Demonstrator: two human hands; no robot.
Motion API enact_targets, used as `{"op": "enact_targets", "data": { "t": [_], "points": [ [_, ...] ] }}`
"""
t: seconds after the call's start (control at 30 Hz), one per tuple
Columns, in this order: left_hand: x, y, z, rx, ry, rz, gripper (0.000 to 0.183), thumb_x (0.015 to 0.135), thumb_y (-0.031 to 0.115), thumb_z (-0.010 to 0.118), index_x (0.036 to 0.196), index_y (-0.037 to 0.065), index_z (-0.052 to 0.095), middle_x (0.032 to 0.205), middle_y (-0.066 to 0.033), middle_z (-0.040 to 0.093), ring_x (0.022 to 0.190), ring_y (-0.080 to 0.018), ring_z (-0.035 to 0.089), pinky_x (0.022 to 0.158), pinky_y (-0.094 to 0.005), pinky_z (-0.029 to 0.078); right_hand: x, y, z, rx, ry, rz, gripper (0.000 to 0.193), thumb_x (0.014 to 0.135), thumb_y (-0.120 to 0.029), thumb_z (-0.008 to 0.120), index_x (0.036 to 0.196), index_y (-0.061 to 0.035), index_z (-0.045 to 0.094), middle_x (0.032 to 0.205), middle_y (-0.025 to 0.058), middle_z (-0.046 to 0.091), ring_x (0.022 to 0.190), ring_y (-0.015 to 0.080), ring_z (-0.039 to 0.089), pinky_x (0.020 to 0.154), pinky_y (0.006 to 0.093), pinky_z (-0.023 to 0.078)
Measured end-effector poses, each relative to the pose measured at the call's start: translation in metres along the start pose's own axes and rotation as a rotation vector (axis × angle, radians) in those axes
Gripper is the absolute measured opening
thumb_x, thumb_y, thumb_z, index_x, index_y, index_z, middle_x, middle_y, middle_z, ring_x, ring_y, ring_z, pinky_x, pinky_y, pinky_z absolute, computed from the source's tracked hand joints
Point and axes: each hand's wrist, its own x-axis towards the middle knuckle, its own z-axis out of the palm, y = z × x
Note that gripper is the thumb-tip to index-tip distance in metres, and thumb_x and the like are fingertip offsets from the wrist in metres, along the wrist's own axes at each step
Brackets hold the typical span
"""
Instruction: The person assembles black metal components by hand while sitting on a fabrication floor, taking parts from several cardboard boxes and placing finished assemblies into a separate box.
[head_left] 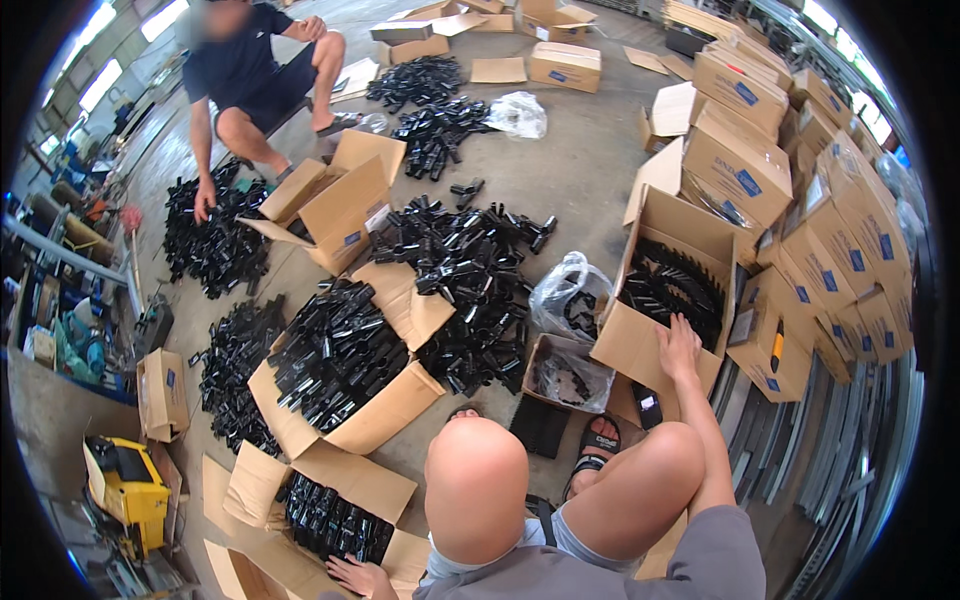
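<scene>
My left hand (pixel 357 577) is at the lower left, fingers spread and stretched over the near edge of an open cardboard box (pixel 355 465). Rows of shiny black plastic parts (pixel 335 520) lie packed in that box, and my fingertips reach their edge. On the right, my right hand (pixel 680 345) rests at the near rim of another open box (pixel 640 355). Its fingers are extended toward dark, ribbed parts (pixel 672 285) inside. Neither hand visibly grips a part. Between my arms, a larger open box (pixel 385 425) is heaped with loose black parts (pixel 335 355).
Piles of black parts (pixel 455 250) cover the floor ahead. A co-worker (pixel 255 70) crouches at the far left, one hand in a pile (pixel 215 235). Stacked cartons (pixel 735 165) and metal profiles (pixel 800 460) line the right. A small bag-lined box (pixel 570 372) stands before my feet.
</scene>
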Motion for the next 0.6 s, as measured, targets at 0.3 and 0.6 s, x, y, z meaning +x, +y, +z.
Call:
{"op": "enact_targets", "data": {
  "t": [0.3, 0.6],
  "points": [
    [0.006, -0.012, 0.007, -0.220, -0.076, 0.009, 0.058, 0.112, 0.037, 0.037, 0.159, 0.004, 0.035, 0.168, -0.0177, 0.030, 0.155, -0.0390, 0.024, 0.126, -0.0545, 0.021, 0.001, 0.002, 0.005, -0.004, -0.011, -0.036, 0.063, 0.107, -0.048, 0.045, 0.150, -0.0026, 0.051, 0.159, 0.0211, 0.045, 0.149, 0.0330, 0.040, 0.121, 0.0481, 0.028],
    [0.011, -0.016, 0.019, -0.312, 0.001, -0.025, 0.053, 0.110, 0.032, 0.040, 0.157, 0.006, 0.039, 0.167, -0.0183, 0.031, 0.155, -0.0396, 0.025, 0.124, -0.0537, 0.025, 0.002, 0.001, 0.005, -0.064, -0.041, -0.053, 0.063, 0.108, -0.050, 0.043, 0.151, -0.0032, 0.050, 0.159, 0.0219, 0.045, 0.147, 0.0361, 0.043, 0.119, 0.0491, 0.033]
  ]
}}
